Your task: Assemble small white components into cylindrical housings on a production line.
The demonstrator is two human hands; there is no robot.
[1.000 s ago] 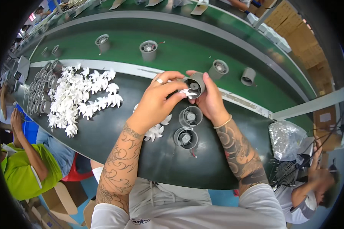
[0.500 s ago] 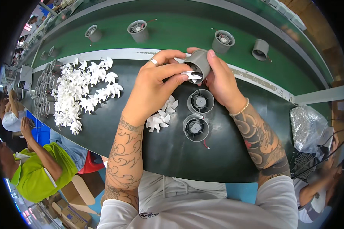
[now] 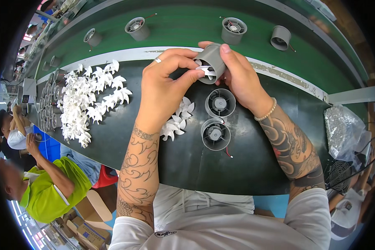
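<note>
Tilted toward me, a grey cylindrical fan housing (image 3: 213,56) is gripped by my right hand (image 3: 243,77), with the thumb along its side. The fingers of my left hand (image 3: 166,79) pinch a white fan impeller (image 3: 207,71) at the mouth of that housing; part of the impeller is inside. Below my hands, two more grey housings stand on the dark table, an upper one (image 3: 220,103) and a lower one (image 3: 215,134), each with a motor in its centre. A few loose white impellers (image 3: 177,123) lie beside my left wrist, partly hidden by it.
A large heap of white impellers (image 3: 85,102) lies left, beside rows of grey housings (image 3: 50,104). Housings with wires stand on the green conveyor (image 3: 183,33) beyond a white rail (image 3: 279,73). A clear plastic bag (image 3: 343,131) sits right. A person in green (image 3: 58,187) works at left.
The impeller sits a little deeper in the housing, and my left fingers have moved to its rim. The whole view has shifted slightly.
</note>
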